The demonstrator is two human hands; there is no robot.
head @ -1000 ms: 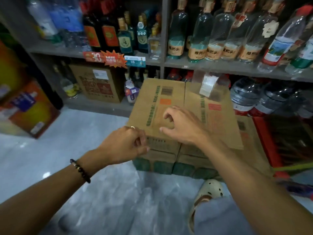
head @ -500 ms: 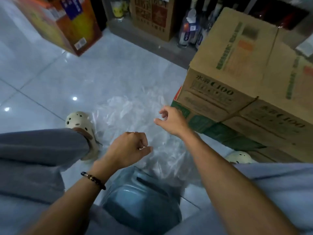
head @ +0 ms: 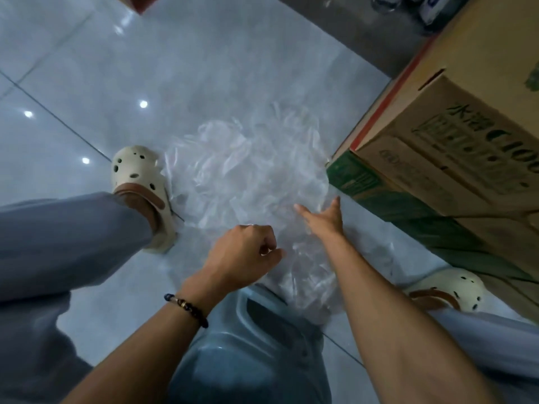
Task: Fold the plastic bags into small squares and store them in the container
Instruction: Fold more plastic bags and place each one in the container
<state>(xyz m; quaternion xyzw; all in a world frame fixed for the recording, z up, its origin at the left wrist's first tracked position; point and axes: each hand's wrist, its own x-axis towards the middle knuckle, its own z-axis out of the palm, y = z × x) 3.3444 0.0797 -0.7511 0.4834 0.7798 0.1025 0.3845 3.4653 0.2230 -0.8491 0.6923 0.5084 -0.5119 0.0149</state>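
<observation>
Head view first: nearest to us sits a blue-grey plastic stool (head: 256, 354), just on our side of the pile of clear plastic bags (head: 248, 176), which serves as our landmark. Our left forearm carries a dark bead bracelet (head: 186, 306), and our left hand (head: 242, 258) hangs curled into a loose fist at the pile's near edge; we cannot tell whether it pinches any film. Our right hand (head: 323, 220) reaches onto the near right part of the pile with fingers straight and spread, thumb out, gripping nothing. The crumpled bags lie heaped on the grey tiled floor (head: 116, 68), a tail of them running back toward the stool. Left of the pile, touching its edge, is our left cream clog (head: 140, 182) under a grey trouser leg (head: 67, 240). Near and right of the pile is our right cream clog (head: 455, 290). Right of the pile, just beside it, stacked cardboard cartons (head: 455, 158) with green print rise. Beyond the pile, a dark shelf base (head: 350, 27) crosses the floor.
</observation>
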